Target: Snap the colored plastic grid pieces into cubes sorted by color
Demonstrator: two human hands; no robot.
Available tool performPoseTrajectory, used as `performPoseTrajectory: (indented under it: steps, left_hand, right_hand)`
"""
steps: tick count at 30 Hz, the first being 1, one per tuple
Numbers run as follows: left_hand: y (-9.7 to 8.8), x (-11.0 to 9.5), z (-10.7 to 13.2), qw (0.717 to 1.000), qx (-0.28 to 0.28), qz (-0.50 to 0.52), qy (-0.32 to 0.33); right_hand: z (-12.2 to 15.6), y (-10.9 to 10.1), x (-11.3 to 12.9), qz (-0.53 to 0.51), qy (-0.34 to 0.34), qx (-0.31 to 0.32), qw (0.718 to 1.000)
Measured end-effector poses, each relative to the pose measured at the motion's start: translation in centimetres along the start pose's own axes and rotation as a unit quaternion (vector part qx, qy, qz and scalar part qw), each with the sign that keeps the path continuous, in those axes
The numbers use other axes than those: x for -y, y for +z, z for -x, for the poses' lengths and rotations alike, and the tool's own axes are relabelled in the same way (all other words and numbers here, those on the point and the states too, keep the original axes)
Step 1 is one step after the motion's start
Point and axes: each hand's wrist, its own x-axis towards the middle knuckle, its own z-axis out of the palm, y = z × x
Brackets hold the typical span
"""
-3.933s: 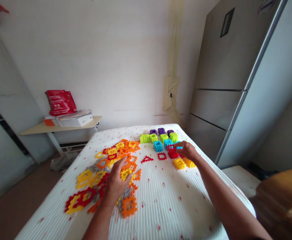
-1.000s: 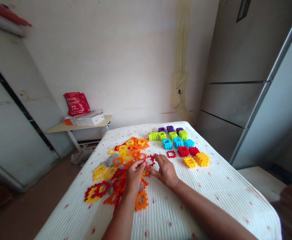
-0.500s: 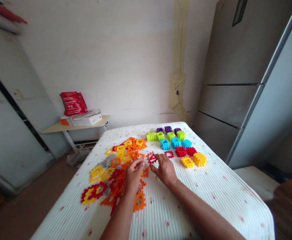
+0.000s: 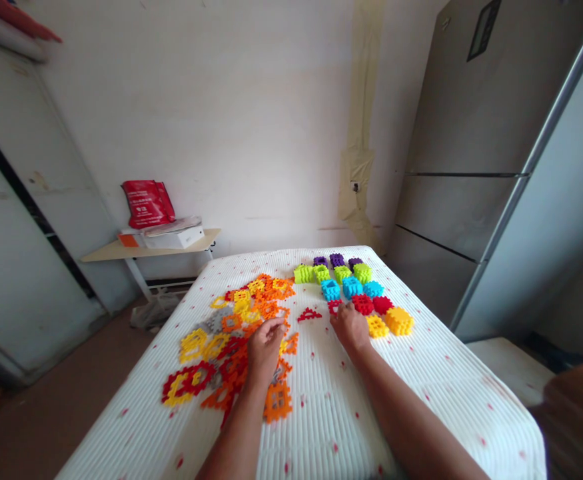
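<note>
My left hand [image 4: 265, 345] rests on a spread of flat interlocking plastic pieces [image 4: 231, 340] in orange, yellow, red and grey, its fingers loosely bent and nothing gripped. My right hand [image 4: 350, 328] reaches forward on the white bedcover [image 4: 421, 400]. Its fingertips pinch a red square frame piece [image 4: 334, 306] just in front of the blue cubes [image 4: 351, 288]. A red triangle piece [image 4: 310, 315] lies flat between my hands. Assembled cubes stand in rows: purple [image 4: 336, 260], green [image 4: 331, 273], blue, red [image 4: 371, 305] and yellow [image 4: 390, 323].
A tall grey fridge [image 4: 471, 167] stands right of the bed. A small side table [image 4: 151, 250] at the left holds a red bag [image 4: 147, 203] and a white box. White cabinet doors [image 4: 16, 233] line the left wall. The floor at the left is brown.
My right hand has carried a red square piece from the middle, where both hands held it, forward and right to the cube rows. My left hand has let go and settled on the pile.
</note>
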Motion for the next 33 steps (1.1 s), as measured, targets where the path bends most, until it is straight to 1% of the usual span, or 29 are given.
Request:
performPoseTrajectory:
  steps: [5, 10, 16, 21, 24, 26, 27, 28, 29, 31, 33]
  left_hand:
    - [-0.1, 0.0, 0.0, 1.0, -0.002, -0.013, 0.007]
    - [-0.2, 0.5, -0.2, 0.999, -0.001, -0.026, 0.019]
    - [-0.2, 0.8, -0.4, 1.0, -0.004, -0.016, 0.02]
    - [0.0, 1.1, -0.1, 1.0, -0.004, -0.013, 0.028]
    - [-0.4, 0.8, -0.6, 0.998, -0.008, -0.03, 0.048]
    - [-1.3, 0.0, -1.8, 0.992, -0.031, -0.092, 0.081]
    - [-2.1, -0.5, -2.9, 0.984, -0.051, -0.14, 0.096]
    - [-2.9, -1.0, -4.1, 0.969, -0.076, -0.21, 0.106]
    - [-3.9, -1.5, -5.6, 0.946, -0.093, -0.294, 0.104]
    - [-5.9, -2.3, -8.7, 0.928, -0.105, -0.347, 0.08]
    - [-7.7, -2.6, -11.9, 0.913, -0.105, -0.391, 0.044]
  right_hand:
    - [-0.3, 0.5, -0.2, -0.004, -0.007, 0.006, 1.0]
    - [-0.5, 1.0, -0.3, -0.003, -0.001, 0.013, 1.0]
    - [-0.4, 0.6, -0.2, -0.004, -0.004, 0.026, 1.0]
    - [-0.4, 0.4, -0.1, -0.001, 0.002, 0.042, 0.999]
    - [-0.1, 0.1, 0.1, 0.0, -0.001, 0.029, 1.0]
    - [0.3, -0.2, 0.3, -0.006, -0.022, 0.001, 1.0]
    - [0.5, -0.5, 0.5, -0.012, -0.04, -0.014, 0.999]
    - [0.8, -0.7, 0.7, -0.019, -0.06, -0.026, 0.998]
    - [1.1, -1.0, 0.9, -0.026, -0.081, -0.033, 0.996]
    - [1.7, -1.5, 1.4, -0.039, -0.115, -0.034, 0.992]
    - [2.2, -1.8, 1.7, -0.052, -0.141, -0.023, 0.988]
